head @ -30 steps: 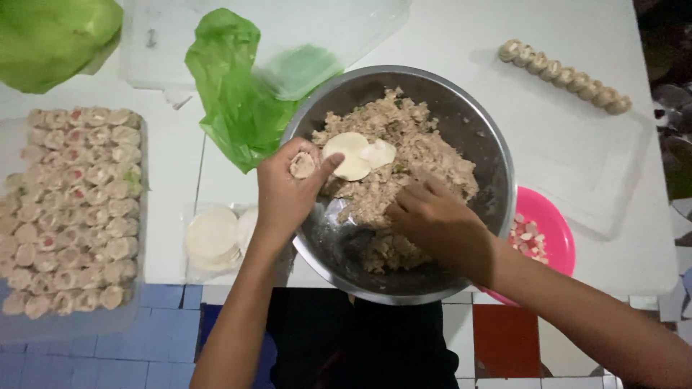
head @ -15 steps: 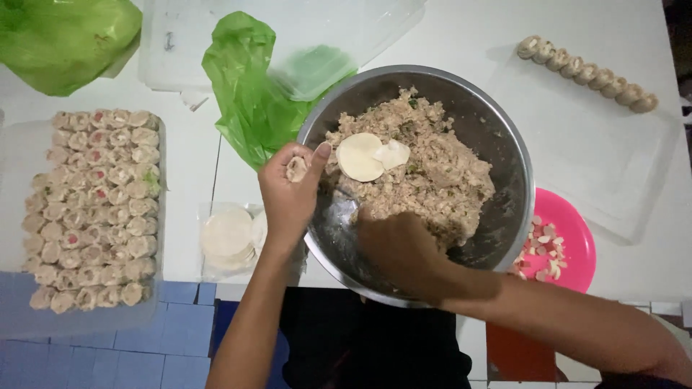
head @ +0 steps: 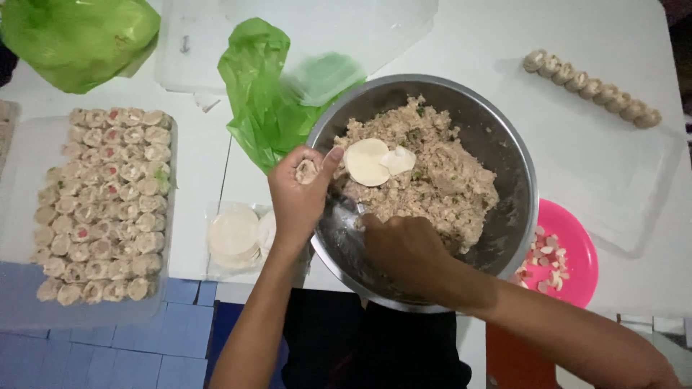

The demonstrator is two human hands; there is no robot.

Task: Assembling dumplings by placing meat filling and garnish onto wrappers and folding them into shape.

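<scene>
- Head view, hands: the left hand (head: 299,198) is curled into a loose fist around a small filled dumpling (head: 307,171), its thumb touching the rim of the steel bowl (head: 522,166). The right hand (head: 405,248) reaches down into the bowl at the near edge of the minced filling (head: 432,180); its fingers are turned under, so how far it is closed and what it grips cannot be told.
- Head view, bowl: two round wrappers (head: 367,162) lie on top of the filling, just beside the left thumb. The bowl's near rim overhangs the table edge.
- Head view, left side: a clear tray of finished dumplings (head: 104,202) fills the near left corner; a clear packet of stacked round wrappers (head: 234,234) lies between that tray and the left wrist.
- Head view, far side: a crumpled green plastic bag (head: 263,101) touches the bowl's far-left rim; a second green bag (head: 76,39) sits at the far left corner.
- Head view, right side: a pink plate (head: 573,241) of small cut pieces is partly tucked under the bowl; a row of dumplings (head: 591,88) lies on a clear sheet, with bare white table (head: 461,50) around it.
</scene>
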